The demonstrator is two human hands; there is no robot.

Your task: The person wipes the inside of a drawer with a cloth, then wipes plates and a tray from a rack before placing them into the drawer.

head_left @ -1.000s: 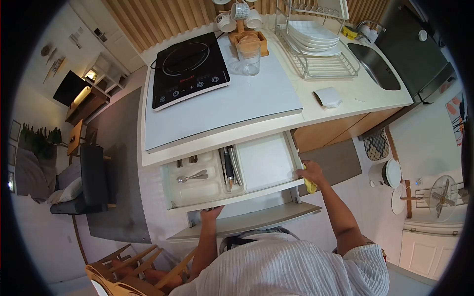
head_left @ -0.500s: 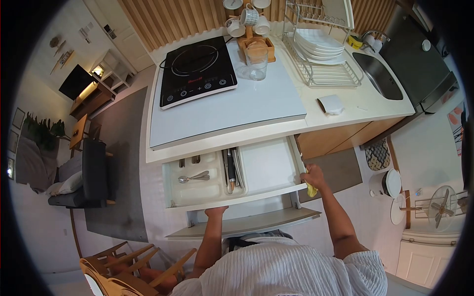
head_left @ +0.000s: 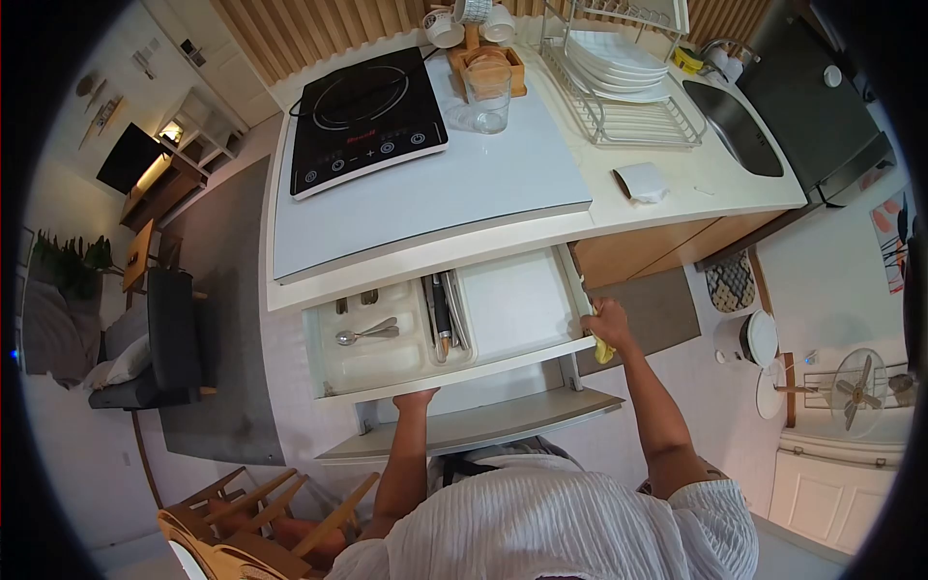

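Observation:
A pulled-out drawer [head_left: 532, 300] holds a cutlery tray [head_left: 360, 365] with spoons [head_left: 367, 332] and a black-handled knife [head_left: 441, 314] among other long utensils. My left hand [head_left: 416, 398] reaches under the drawer's front panel, its fingers hidden behind it. At the drawer's right front corner, my right hand [head_left: 607, 324] is closed around a yellow cloth [head_left: 604, 350], which hangs below the fingers and touches the drawer's side. A second, lower drawer [head_left: 503, 425] stands out beneath, close to my body.
On the counter above are an induction cooktop [head_left: 369, 121], a clear glass [head_left: 489, 97], a dish rack [head_left: 619, 121] with white plates [head_left: 614, 63], and a white-and-dark cup-like item [head_left: 640, 182] near the edge. A sink [head_left: 739, 130] lies to the right; a wooden chair [head_left: 261, 522] stands at lower left.
The whole view has shifted slightly, so counter and drawers sit a little higher and further left. Both hands keep their places at the drawer, and the cloth stays in my right hand.

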